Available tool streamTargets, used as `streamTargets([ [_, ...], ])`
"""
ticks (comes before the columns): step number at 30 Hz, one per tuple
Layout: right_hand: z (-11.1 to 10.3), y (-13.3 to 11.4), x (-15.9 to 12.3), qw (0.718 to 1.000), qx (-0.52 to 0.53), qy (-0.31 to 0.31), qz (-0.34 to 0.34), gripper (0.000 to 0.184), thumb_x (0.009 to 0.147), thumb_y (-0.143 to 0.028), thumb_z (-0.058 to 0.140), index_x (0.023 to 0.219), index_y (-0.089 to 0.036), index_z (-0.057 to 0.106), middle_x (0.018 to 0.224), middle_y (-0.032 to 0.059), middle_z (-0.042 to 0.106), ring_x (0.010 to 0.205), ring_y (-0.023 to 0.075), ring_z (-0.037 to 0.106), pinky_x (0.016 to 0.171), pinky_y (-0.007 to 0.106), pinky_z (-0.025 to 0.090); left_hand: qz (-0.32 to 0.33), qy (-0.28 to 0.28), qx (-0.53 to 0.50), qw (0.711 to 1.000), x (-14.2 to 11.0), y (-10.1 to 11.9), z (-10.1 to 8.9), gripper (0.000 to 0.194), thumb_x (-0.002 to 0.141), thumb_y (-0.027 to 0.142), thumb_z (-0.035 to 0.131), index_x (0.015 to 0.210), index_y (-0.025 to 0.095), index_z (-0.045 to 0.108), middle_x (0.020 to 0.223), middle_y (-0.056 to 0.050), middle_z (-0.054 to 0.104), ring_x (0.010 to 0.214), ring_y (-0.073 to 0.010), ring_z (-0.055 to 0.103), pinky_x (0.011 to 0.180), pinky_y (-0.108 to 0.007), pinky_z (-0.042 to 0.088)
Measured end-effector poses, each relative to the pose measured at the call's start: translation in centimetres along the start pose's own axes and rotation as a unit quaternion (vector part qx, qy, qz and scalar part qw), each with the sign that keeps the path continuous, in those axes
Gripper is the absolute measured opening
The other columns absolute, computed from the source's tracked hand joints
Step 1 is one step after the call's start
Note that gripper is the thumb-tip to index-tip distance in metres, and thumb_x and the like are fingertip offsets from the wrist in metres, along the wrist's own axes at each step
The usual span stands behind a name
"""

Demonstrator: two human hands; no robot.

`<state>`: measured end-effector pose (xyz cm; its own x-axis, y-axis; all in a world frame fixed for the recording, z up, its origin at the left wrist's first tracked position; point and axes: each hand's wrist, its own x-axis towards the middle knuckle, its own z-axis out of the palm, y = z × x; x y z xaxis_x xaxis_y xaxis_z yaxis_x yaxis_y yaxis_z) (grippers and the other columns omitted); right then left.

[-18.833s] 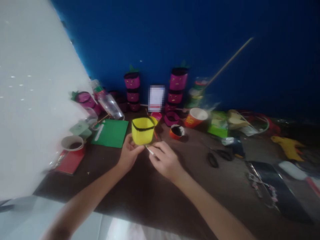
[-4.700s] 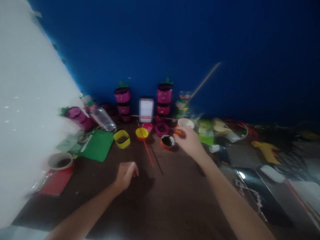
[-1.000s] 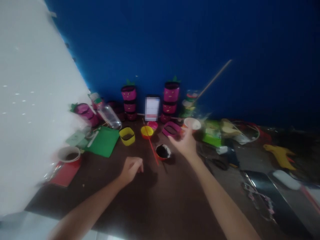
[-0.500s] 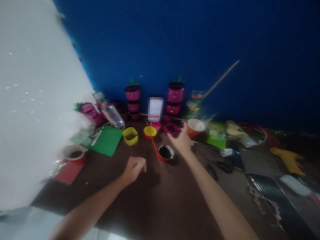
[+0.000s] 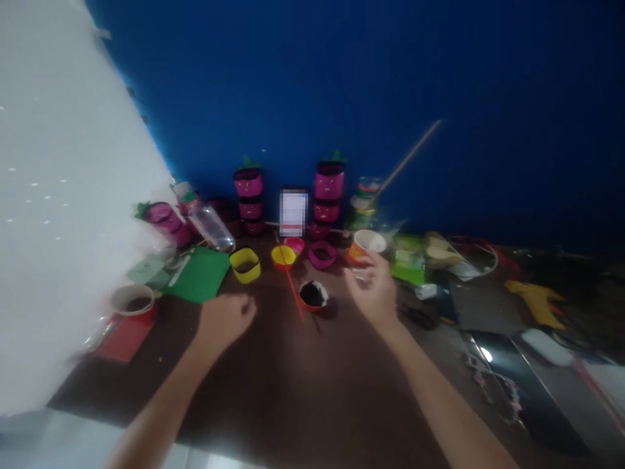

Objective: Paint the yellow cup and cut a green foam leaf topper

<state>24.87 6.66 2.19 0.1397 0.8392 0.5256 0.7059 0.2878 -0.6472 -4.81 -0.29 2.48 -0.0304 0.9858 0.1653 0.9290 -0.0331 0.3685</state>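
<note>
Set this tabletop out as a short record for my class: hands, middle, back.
Left hand: curled, palm hidden, near a square-sided, dark-rimmed yellow cup
Right hand: fingers bent, before a white-lined orange paper cup; contact unclear
Middle: small round orange bowl with black contents; thin red stick across a small round yellow-filled pot
Back: two green-topped magenta stacks with black bands, flanking a pale, blurred rectangular panel

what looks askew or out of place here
The left purple stack tilts, unlike the middle stack and right stack; the bottle beside it leans too. The dark-filled cup has patchy white on its rim. I see no clear spill.
</note>
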Motion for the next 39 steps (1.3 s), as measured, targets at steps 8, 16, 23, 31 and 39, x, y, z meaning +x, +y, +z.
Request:
streamTargets([
  [8,-4.5,1.6,-4.2,0.996,-0.009,0.049,-0.069,0.015,0.085,-0.033,0.057,0.086,-0.019,0.061,0.071,0.0041,0.069,0.056,0.0150,0.065,0.055,0.025,0.053,-0.128,-0.083,0.285,0.946,1.8,-3.8,-2.2,0.033,0.087,0.028,0.036,0.106,0.009,0.055,0.093,-0.017,0.066,0.085,-0.0307,0.066,0.062,-0.034,0.048],
  [16,-4.7,1.7,-6.8,0.996,-0.017,0.024,-0.088,0.018,0.088,-0.032,0.050,0.091,-0.018,0.061,0.073,0.0055,0.071,0.059,0.0168,0.068,0.058,0.026,0.054,-0.104,-0.097,0.289,0.947,2.0,-5.2,-3.9,0.037,0.089,0.017,0.027,0.113,0.013,0.055,0.094,-0.017,0.067,0.081,-0.0306,0.068,0.064,-0.037,0.050],
  [23,-4.4,1.7,-7.5,0.997,0.001,0.013,-0.079,0.017,0.089,-0.029,0.048,0.091,-0.018,0.060,0.070,0.0040,0.070,0.058,0.0157,0.068,0.057,0.023,0.053,-0.128,-0.078,0.304,0.941,6.0,-7.1,-3.9,0.043,0.084,0.005,0.030,0.124,0.009,0.046,0.104,-0.020,0.063,0.091,-0.0302,0.065,0.069,-0.037,0.051],
  [31,-4.6,1.5,-7.9,0.992,-0.023,-0.016,-0.121,0.017,0.090,-0.026,0.045,0.091,-0.018,0.060,0.071,0.0039,0.069,0.058,0.0148,0.066,0.057,0.023,0.053,-0.161,-0.050,0.319,0.933,7.6,-8.7,-2.3,0.042,0.083,0.006,0.033,0.121,0.007,0.050,0.110,-0.027,0.058,0.105,-0.0370,0.057,0.076,-0.043,0.048],
  [39,-4.6,1.7,-8.1,0.991,-0.007,-0.035,-0.127,0.017,0.090,-0.026,0.045,0.091,-0.018,0.060,0.067,0.0026,0.069,0.055,0.0149,0.065,0.052,0.023,0.050,-0.192,-0.015,0.295,0.936,7.8,-8.3,-2.5,0.037,0.079,0.009,0.040,0.114,0.001,0.048,0.101,-0.028,0.058,0.104,-0.0398,0.056,0.073,-0.043,0.049],
])
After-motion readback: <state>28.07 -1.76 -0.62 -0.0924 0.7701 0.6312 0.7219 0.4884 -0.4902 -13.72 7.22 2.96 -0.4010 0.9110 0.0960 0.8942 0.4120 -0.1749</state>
